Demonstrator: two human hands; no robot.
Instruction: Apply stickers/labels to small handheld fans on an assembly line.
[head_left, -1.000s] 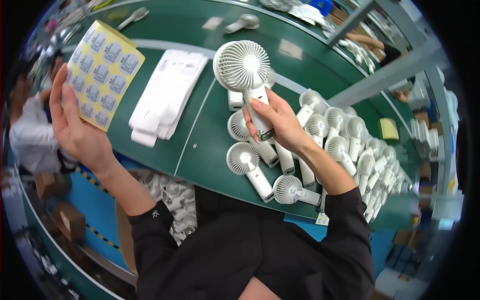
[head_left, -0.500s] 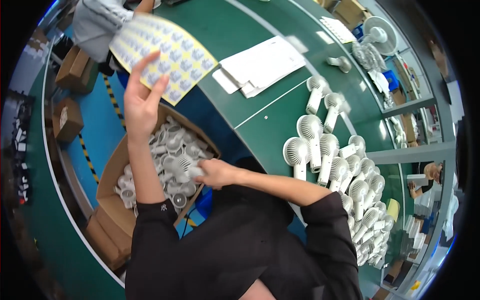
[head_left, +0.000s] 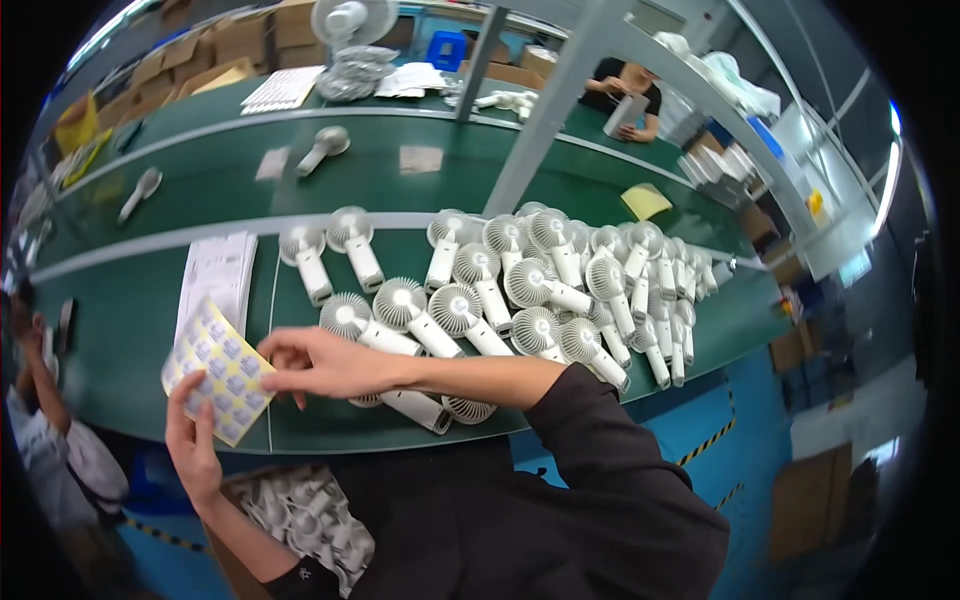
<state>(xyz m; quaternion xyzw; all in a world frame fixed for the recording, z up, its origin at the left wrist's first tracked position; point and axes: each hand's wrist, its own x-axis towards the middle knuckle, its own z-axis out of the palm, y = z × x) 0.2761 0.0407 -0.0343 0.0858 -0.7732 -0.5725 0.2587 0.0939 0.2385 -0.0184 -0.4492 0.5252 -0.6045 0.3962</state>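
My left hand [head_left: 195, 450] grips a yellow-backed sheet of stickers [head_left: 222, 372] by its lower left edge, thumb in front. Small grey-blue printed labels cover it in rows, and it curves slightly, tilted above the table's near edge. My right hand [head_left: 322, 362] is at the sheet's right edge, its thumb and bent fingers closing on that edge; whether a single label is between them is too small to see. Beneath my right forearm, a white handheld fan [head_left: 418, 408] lies by the table edge, partly covered.
Many white handheld fans [head_left: 535, 282] crowd the green table [head_left: 330, 432] to the right. White papers [head_left: 222, 275] lie behind the sheet. Below the table, a box holds more white fans [head_left: 310, 515]. A grey post [head_left: 545, 110] rises behind the pile; other people are at left and far right.
My view has swung toward the table. My right hand no longer holds the fan it had over the box and is now at the sticker sheet. The sheet has come over the table edge.
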